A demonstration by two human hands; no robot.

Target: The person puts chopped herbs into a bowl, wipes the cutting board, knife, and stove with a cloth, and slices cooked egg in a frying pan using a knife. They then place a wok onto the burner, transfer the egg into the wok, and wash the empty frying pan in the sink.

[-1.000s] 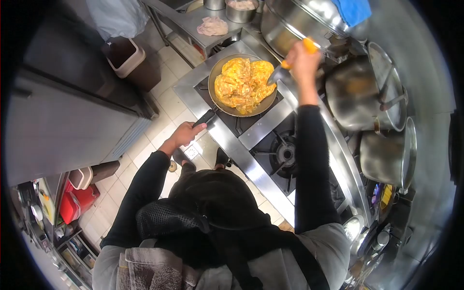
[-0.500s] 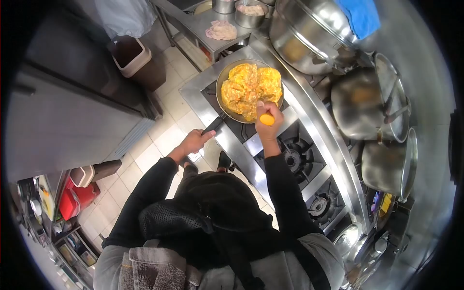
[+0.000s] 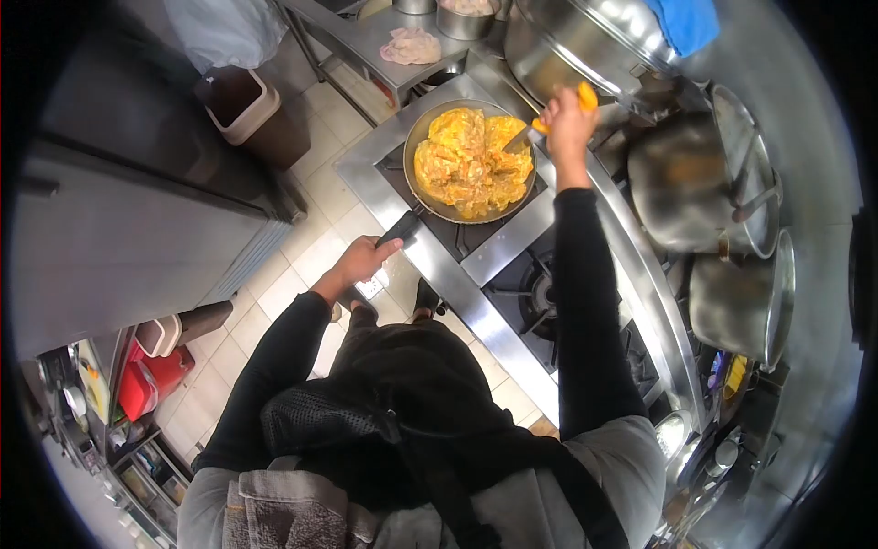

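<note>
A frying pan [image 3: 411,188] sits on the stove with a yellow, egg-like mixture [image 3: 457,169] flecked with orange and brown bits, split by furrows. My left hand [image 3: 361,261] is closed around the pan's black handle [image 3: 400,232]. At the pan's far right side, my right hand [image 3: 569,128] grips an orange-handled utensil [image 3: 587,94]. Its grey metal blade [image 3: 518,140] slants into the right part of the food. Whether the utensil is a knife or a spatula cannot be made out, since the tip is buried.
Gas burners [image 3: 540,293] lie right of the pan. Large steel pots [image 3: 677,188] line the right side, and a big lidded pot [image 3: 572,55] bears a blue cloth [image 3: 686,23]. A pinkish crumpled cloth [image 3: 410,47] rests on the steel table. A brown bin [image 3: 265,128] stands left.
My right hand has moved up and right from the pan's lower edge to its right side, still holding the orange-handled utensil. The food has shifted; my left hand stays on the pan handle.
</note>
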